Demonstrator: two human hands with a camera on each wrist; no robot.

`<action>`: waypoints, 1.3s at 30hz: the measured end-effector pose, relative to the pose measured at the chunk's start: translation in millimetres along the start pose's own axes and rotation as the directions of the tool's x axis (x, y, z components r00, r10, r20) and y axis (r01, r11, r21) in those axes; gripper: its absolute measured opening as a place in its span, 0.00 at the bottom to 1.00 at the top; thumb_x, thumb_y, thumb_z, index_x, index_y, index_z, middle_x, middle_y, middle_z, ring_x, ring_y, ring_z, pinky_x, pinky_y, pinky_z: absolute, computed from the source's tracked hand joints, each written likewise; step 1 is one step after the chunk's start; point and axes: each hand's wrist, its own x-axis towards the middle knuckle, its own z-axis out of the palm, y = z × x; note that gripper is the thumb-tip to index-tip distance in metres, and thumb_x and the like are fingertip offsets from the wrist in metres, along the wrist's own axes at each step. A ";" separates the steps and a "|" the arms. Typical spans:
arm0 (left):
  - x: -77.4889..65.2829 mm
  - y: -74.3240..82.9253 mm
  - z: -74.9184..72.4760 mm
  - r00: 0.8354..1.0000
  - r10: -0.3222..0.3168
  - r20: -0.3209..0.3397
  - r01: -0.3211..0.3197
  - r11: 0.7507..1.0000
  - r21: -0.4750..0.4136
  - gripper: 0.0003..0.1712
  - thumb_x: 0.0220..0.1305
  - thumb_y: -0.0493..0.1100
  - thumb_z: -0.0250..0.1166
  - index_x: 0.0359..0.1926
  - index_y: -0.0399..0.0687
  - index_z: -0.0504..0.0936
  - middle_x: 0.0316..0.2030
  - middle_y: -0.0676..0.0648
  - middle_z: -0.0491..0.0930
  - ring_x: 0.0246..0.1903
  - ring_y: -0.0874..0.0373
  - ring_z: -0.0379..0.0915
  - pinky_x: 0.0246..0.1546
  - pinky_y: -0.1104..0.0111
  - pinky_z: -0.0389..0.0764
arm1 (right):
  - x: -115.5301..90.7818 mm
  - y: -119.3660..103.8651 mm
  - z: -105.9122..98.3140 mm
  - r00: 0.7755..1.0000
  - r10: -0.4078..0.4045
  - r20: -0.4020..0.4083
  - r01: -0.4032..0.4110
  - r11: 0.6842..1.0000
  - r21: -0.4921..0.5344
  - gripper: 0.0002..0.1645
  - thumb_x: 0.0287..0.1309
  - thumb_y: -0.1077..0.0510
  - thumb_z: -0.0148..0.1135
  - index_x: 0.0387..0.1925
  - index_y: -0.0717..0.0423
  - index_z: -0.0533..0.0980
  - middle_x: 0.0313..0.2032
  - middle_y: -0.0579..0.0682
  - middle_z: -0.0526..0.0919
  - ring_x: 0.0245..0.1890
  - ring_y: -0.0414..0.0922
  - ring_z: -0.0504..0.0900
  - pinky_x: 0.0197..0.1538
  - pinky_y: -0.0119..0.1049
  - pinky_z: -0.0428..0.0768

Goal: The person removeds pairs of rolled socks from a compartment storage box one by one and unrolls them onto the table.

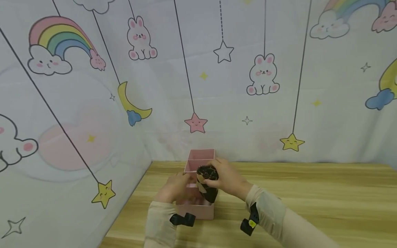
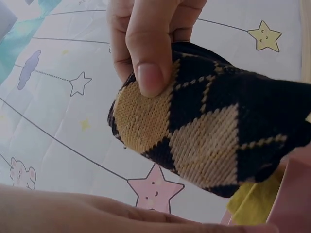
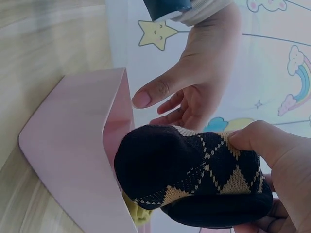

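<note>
- Right hand [image 1: 228, 177]: grip holds a folded, dark argyle sock [image 3: 194, 167] over a pink box [image 1: 196, 212] on the desk [image 1: 294, 196].
- Left hand [image 1: 175, 186]: grip relaxed, near the box.

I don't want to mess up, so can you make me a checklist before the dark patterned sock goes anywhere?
1. Sock held: ok, the right hand grips it.
2. Pink box standing steady: ok, it sits on the table, opening upward.
3. Left hand not gripping the sock: ok.
4. Box empty: not ok, something yellow shows inside.
5. Enough room for the sock: cannot tell, hands and sock hide much.
</note>
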 end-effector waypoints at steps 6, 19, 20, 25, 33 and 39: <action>3.5 7.2 2.8 0.997 0.051 -0.049 -0.055 0.996 -0.066 0.32 0.43 0.44 0.77 0.52 0.42 0.78 0.51 0.41 0.79 0.54 0.42 0.72 0.59 0.49 0.70 | -9.1 8.9 -8.5 0.998 0.056 -0.019 -0.057 0.998 -0.011 0.26 0.52 0.51 0.70 0.50 0.59 0.76 0.44 0.53 0.79 0.41 0.44 0.78 0.40 0.36 0.81; 11.6 27.7 6.1 0.982 0.181 -0.054 -0.186 0.977 -0.107 0.29 0.48 0.45 0.75 0.52 0.40 0.77 0.45 0.41 0.79 0.47 0.47 0.74 0.51 0.55 0.76 | -37.1 28.3 -12.3 0.990 0.129 -0.059 -0.134 0.988 -0.076 0.27 0.52 0.48 0.70 0.51 0.58 0.76 0.46 0.53 0.81 0.41 0.46 0.80 0.40 0.39 0.81; 12.3 29.1 6.8 0.980 0.192 -0.057 -0.197 0.975 -0.102 0.28 0.49 0.45 0.74 0.51 0.40 0.78 0.45 0.41 0.79 0.47 0.48 0.74 0.51 0.56 0.76 | -39.3 29.6 -12.1 0.988 0.143 -0.060 -0.147 0.986 -0.074 0.27 0.52 0.48 0.70 0.51 0.58 0.76 0.46 0.53 0.81 0.41 0.46 0.80 0.40 0.40 0.81; 14.8 35.9 8.3 0.972 0.227 -0.056 -0.231 0.970 -0.078 0.26 0.50 0.45 0.74 0.50 0.41 0.78 0.45 0.43 0.80 0.45 0.50 0.76 0.49 0.58 0.77 | -49.9 33.9 -10.9 0.978 0.206 -0.046 -0.209 0.974 -0.086 0.27 0.49 0.47 0.72 0.48 0.57 0.78 0.43 0.52 0.82 0.41 0.46 0.81 0.42 0.41 0.81; 14.9 45.8 11.0 0.978 0.206 0.034 -0.202 0.976 -0.083 0.26 0.52 0.46 0.73 0.52 0.43 0.78 0.49 0.44 0.80 0.49 0.51 0.76 0.50 0.60 0.77 | -66.5 38.6 -4.5 0.958 0.286 0.017 -0.284 0.957 -0.059 0.26 0.47 0.47 0.74 0.45 0.56 0.78 0.40 0.50 0.83 0.37 0.42 0.81 0.39 0.40 0.81; 15.7 50.2 16.8 0.981 0.178 0.076 -0.169 0.980 -0.103 0.26 0.51 0.47 0.74 0.51 0.46 0.78 0.44 0.45 0.80 0.45 0.54 0.76 0.46 0.63 0.78 | -76.5 46.4 2.0 0.944 0.327 0.038 -0.324 0.944 -0.066 0.26 0.45 0.46 0.74 0.43 0.56 0.79 0.38 0.49 0.83 0.36 0.41 0.80 0.39 0.40 0.80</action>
